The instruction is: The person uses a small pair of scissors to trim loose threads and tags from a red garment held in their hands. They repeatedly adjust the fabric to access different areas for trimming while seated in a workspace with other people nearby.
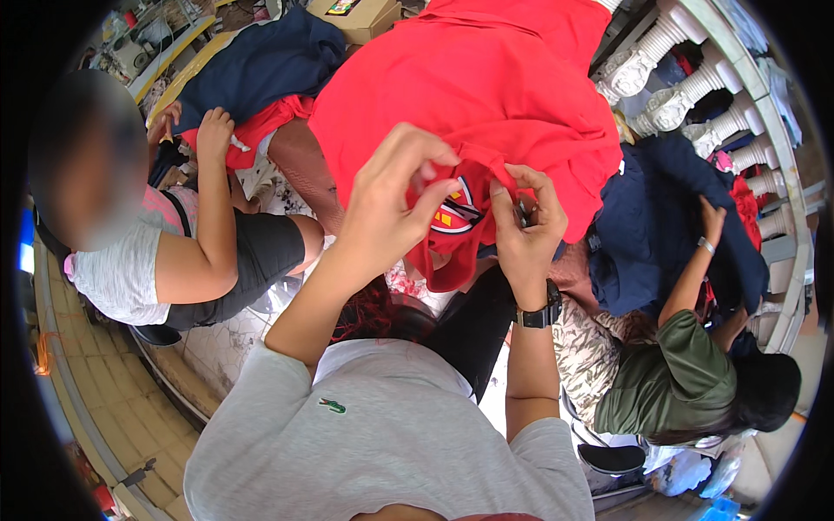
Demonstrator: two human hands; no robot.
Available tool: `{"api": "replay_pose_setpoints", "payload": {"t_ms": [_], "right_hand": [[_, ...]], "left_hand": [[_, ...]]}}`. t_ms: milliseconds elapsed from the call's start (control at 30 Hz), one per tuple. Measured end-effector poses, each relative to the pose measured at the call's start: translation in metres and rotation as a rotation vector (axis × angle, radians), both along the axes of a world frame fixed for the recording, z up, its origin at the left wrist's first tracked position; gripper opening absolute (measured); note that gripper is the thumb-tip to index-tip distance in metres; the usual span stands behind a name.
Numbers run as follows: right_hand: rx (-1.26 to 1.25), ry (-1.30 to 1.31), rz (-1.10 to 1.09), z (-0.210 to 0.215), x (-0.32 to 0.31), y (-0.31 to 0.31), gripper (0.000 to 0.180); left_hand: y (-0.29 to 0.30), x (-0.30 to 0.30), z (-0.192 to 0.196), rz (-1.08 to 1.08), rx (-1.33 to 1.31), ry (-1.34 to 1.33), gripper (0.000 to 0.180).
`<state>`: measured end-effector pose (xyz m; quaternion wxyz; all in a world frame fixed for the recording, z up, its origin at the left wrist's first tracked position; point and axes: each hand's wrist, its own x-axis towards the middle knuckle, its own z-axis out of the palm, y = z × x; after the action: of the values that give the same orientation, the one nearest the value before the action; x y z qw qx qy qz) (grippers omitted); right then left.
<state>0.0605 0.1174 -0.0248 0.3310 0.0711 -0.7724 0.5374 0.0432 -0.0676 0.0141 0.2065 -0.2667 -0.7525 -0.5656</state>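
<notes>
A large red garment (486, 95) is spread in front of me, its near edge hanging over my lap. A patch with yellow diamonds and a white and dark border (455, 214) shows on it between my hands. My right hand (532, 221), with a black watch at the wrist, pinches a fold of the red cloth. Something small, dark and metallic shows in that palm, too hidden to name. Just left of the fold, my left hand (401, 195) is raised with thumb and forefinger curved and apart; nothing shows between them.
At left, a person in a grey shirt (122, 282) handles a navy garment (261, 65). At right, a person in a green shirt (673, 378) handles another navy garment (647, 217). White balusters (669, 95) line the right side. A cardboard box (365, 19) stands behind.
</notes>
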Motion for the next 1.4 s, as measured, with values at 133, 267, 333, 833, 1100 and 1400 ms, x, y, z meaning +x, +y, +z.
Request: {"api": "replay_pose_setpoints", "payload": {"t_ms": [133,267,333,833,1100,1400], "right_hand": [[-0.024,0.03,0.012,-0.004,-0.004,-0.002,0.028],[0.042,-0.027,-0.018,0.001,0.0,0.008,0.025],[0.01,-0.029,-0.001,-0.004,-0.004,0.013,0.023],[-0.227,-0.485,0.188,0.017,0.033,-0.005,0.043],[-0.164,-0.591,0.14,0.017,0.03,-0.003,0.046],[-0.191,-0.574,0.133,0.009,0.022,-0.003,0.042]], "left_hand": [[0.027,-0.027,-0.017,-0.011,-0.05,0.293,0.022],[0.042,-0.037,-0.031,-0.068,0.007,0.338,0.019],[0.046,-0.044,-0.039,-0.103,0.05,0.329,0.017],[0.056,-0.034,-0.055,-0.101,0.09,0.022,0.006],[0.054,-0.036,-0.06,-0.149,0.153,-0.074,0.004],[0.056,-0.034,-0.061,-0.147,0.241,-0.087,0.007]]}}
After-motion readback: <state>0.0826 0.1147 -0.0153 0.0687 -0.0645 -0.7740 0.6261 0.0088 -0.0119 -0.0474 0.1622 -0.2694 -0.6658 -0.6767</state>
